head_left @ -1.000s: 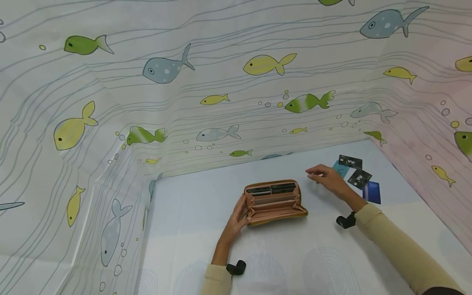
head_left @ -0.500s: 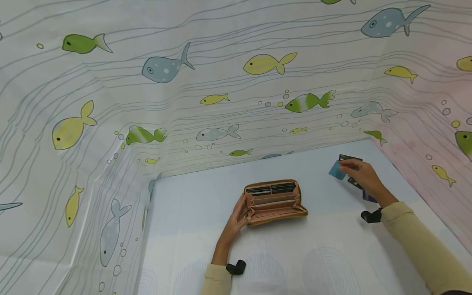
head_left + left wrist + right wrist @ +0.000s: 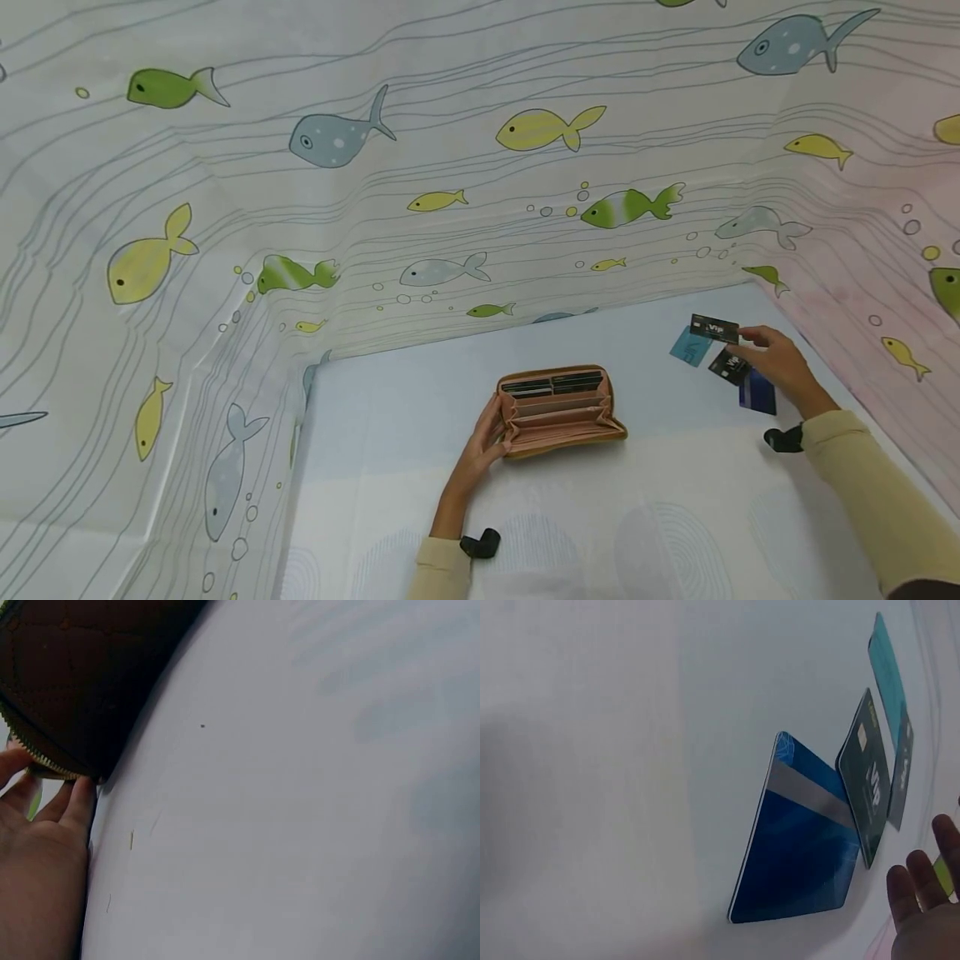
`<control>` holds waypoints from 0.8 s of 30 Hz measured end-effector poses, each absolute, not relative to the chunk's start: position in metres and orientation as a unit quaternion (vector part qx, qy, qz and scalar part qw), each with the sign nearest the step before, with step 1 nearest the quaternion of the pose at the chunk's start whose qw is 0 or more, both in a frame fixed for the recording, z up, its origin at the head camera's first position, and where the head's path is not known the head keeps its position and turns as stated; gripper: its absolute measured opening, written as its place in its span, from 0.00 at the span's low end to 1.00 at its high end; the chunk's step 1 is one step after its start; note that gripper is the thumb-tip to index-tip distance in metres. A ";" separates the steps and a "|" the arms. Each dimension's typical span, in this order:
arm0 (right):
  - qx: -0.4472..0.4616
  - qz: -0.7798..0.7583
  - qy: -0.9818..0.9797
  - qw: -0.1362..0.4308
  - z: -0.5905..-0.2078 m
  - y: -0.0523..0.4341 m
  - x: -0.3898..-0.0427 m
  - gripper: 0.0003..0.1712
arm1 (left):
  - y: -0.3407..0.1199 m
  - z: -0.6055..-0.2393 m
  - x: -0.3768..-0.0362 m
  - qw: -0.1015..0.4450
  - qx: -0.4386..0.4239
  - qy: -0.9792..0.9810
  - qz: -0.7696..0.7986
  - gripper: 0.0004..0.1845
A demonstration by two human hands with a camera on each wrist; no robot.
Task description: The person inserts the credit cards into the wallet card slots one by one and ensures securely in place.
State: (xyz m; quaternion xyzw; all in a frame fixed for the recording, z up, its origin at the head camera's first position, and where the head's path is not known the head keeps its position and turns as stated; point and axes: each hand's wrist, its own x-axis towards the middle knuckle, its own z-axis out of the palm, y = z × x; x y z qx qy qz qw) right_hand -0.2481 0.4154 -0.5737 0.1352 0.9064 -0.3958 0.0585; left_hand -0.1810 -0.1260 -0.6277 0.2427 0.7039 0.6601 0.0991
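A zip-around wallet (image 3: 564,422) stands spread wide on the table, pink inside with several cards in its upper slots. My left hand (image 3: 476,454) grips its left side; in the left wrist view the fingertips hold the zipped edge of the brown quilted cover (image 3: 67,667). To the right lie loose cards: a teal card (image 3: 690,347), an upper black VIP card (image 3: 708,326), a lower black VIP card (image 3: 726,367) and a blue card (image 3: 757,393). My right hand (image 3: 783,364) hovers at their right, fingers extended and parted, overlapping the blue card's corner in the head view.
The table (image 3: 405,417) has a pale cover with faint arch patterns. Fish-printed sheets rise at the back (image 3: 450,233), the left and the right (image 3: 862,275). A black wrist camera (image 3: 480,544) sits at each wrist.
My right hand has moved right from near the wallet, across the teal card, to the right side of the cards. The teal card has shifted slightly left. My left hand and the wallet have stayed put.
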 end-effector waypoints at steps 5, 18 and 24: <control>0.092 -0.359 0.923 0.100 -0.582 0.423 -0.252 0.56 | -0.126 -0.629 -0.180 0.096 0.245 0.703 0.661 0.40; 0.043 -0.243 0.965 0.093 -0.596 0.422 -0.258 0.54 | -0.126 -0.630 -0.181 0.093 0.252 0.704 0.658 0.40; 0.053 -0.233 0.968 0.081 -0.597 0.421 -0.257 0.53 | -0.126 -0.632 -0.181 0.090 0.250 0.705 0.657 0.40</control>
